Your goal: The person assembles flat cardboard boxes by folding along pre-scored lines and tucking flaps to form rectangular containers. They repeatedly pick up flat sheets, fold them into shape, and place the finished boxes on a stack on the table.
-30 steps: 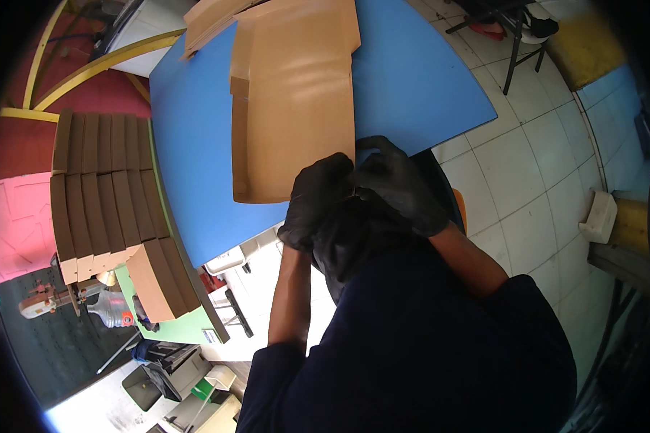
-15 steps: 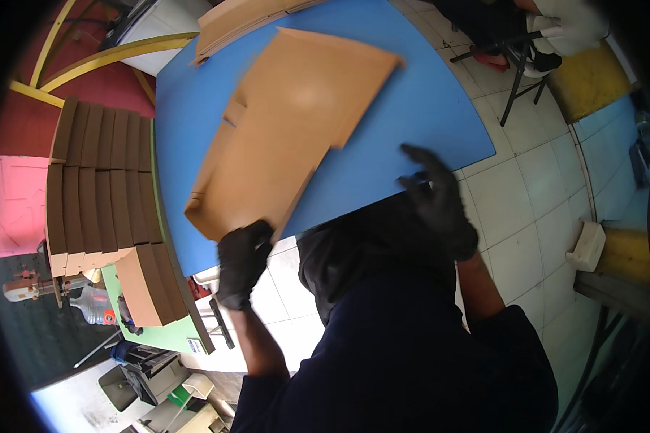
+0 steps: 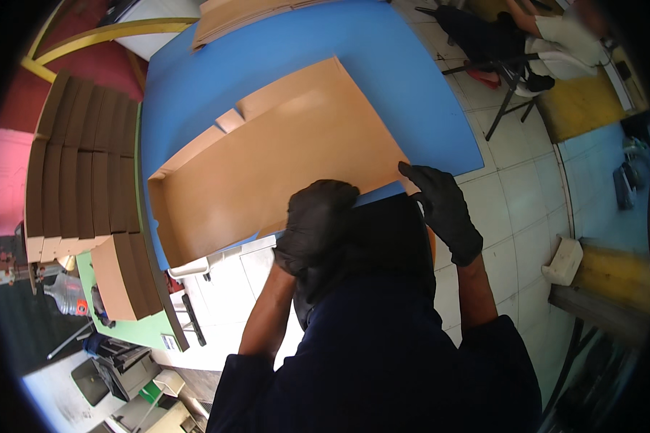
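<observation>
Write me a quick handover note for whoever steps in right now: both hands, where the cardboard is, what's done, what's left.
Left hand, black-gloved, rests on the near edge of the flat cardboard sheet.
Right hand, gloved, fingers touch the sheet's near right corner.
The sheet lies flat on the blue table; one flap along its left side stands up.
Done: stacks of folded boxes at left.
Left: this sheet is not yet folded; more flat sheets wait at the far edge.

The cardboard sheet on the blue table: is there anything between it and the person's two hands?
Nothing visible. Both gloved hands are at the cardboard sheet: the left hand on its near edge, the right hand at its near right corner, on the blue table.
</observation>
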Demonstrator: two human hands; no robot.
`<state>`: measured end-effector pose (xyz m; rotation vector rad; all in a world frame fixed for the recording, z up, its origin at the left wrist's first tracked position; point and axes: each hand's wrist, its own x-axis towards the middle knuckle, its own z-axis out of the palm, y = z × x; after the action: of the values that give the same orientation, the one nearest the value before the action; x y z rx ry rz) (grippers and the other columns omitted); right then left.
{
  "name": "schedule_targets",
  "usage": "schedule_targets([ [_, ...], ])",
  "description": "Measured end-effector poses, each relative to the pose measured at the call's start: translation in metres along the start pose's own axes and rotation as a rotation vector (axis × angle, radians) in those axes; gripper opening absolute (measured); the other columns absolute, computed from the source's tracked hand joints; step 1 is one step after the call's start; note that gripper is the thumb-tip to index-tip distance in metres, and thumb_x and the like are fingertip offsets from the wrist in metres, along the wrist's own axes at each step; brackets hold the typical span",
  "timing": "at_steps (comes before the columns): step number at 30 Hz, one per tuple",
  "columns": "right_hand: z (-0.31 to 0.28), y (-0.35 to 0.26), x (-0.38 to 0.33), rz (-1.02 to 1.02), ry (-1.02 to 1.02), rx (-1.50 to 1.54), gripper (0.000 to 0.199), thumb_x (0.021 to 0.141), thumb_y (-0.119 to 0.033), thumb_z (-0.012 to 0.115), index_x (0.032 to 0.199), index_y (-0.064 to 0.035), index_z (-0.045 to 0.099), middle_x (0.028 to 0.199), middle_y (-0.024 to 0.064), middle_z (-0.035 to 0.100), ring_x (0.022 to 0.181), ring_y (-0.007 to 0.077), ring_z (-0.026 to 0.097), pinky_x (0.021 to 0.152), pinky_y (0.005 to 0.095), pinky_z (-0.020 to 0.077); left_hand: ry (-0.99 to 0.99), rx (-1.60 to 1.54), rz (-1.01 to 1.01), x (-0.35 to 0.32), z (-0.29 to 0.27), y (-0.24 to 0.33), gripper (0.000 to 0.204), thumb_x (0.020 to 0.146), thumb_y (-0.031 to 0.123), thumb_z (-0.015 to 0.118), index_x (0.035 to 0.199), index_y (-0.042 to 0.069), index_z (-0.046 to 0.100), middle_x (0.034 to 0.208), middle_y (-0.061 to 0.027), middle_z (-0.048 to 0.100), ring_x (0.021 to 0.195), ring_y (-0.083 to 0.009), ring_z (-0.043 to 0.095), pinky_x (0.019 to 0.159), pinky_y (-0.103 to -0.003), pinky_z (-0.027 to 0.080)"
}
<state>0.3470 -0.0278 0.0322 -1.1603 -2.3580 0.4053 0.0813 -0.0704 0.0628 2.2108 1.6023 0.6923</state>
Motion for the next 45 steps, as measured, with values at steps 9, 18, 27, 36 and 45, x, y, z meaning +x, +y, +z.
schedule_targets([
  [9, 0.016, 0.002, 0.008, 0.039, 0.209, -0.018, 0.034, 0.088, 0.002, 0.066, 0.119, -0.0113, 0.07, 0.112, 0.0087, 0.061, 0.103, 0.0299, 0.058, 0.087, 0.0435, 0.0458, -0.101, -0.362, -0.182, -0.013, -0.019, -0.022, 0.016, 0.085, 0.011, 0.077, 0.1, 0.007, 0.081, 0.102, -0.0119, 0.078, 0.097, -0.0281, 0.073, 0.089, -0.036, 0.056],
  [18, 0.019, -0.038, 0.019, 0.152, 0.332, 0.623, 0.038, 0.095, 0.008, 0.057, 0.132, 0.0, 0.058, 0.128, 0.016, 0.06, 0.107, 0.0305, 0.066, 0.09, 0.0404, 0.0555, -0.004, -0.223, -0.003, 0.008, -0.009, -0.006, 0.036, 0.087, 0.015, 0.074, 0.123, 0.011, 0.074, 0.107, -0.0127, 0.076, 0.095, -0.0336, 0.07, 0.091, -0.042, 0.053],
  [27, 0.032, -0.05, -0.001, 0.566, 0.354, 0.567, 0.059, 0.095, -0.008, 0.072, 0.149, -0.0031, 0.05, 0.106, 0.0096, 0.064, 0.09, 0.0137, 0.063, 0.077, 0.0267, 0.0522, -0.225, -0.356, 0.069, 0.06, 0.019, 0.012, 0.032, 0.092, 0.017, 0.064, 0.121, 0.006, 0.072, 0.105, -0.0186, 0.074, 0.099, -0.0359, 0.069, 0.091, -0.045, 0.052],
  [36, 0.051, -0.051, 0.005, 0.719, 0.629, 1.065, 0.049, 0.096, -0.013, 0.073, 0.139, 0.0026, 0.059, 0.093, 0.0021, 0.066, 0.076, 0.0069, 0.057, 0.068, 0.0238, 0.0494, -0.609, -0.286, -0.1, 0.122, 0.024, 0.023, 0.043, 0.09, 0.045, 0.069, 0.094, 0.003, 0.077, 0.086, -0.0131, 0.073, 0.081, -0.0275, 0.069, 0.08, -0.039, 0.052],
  [45, 0.051, -0.066, -0.003, 0.874, 0.727, 1.398, 0.046, 0.097, -0.007, 0.066, 0.139, 0.0023, 0.052, 0.105, 0.0061, 0.065, 0.086, 0.0104, 0.059, 0.075, 0.0269, 0.0504, -0.565, -0.292, 0.197, 0.138, 0.032, 0.012, 0.028, 0.087, 0.029, 0.07, 0.101, 0.005, 0.077, 0.088, -0.0122, 0.074, 0.081, -0.0265, 0.069, 0.08, -0.038, 0.053],
])
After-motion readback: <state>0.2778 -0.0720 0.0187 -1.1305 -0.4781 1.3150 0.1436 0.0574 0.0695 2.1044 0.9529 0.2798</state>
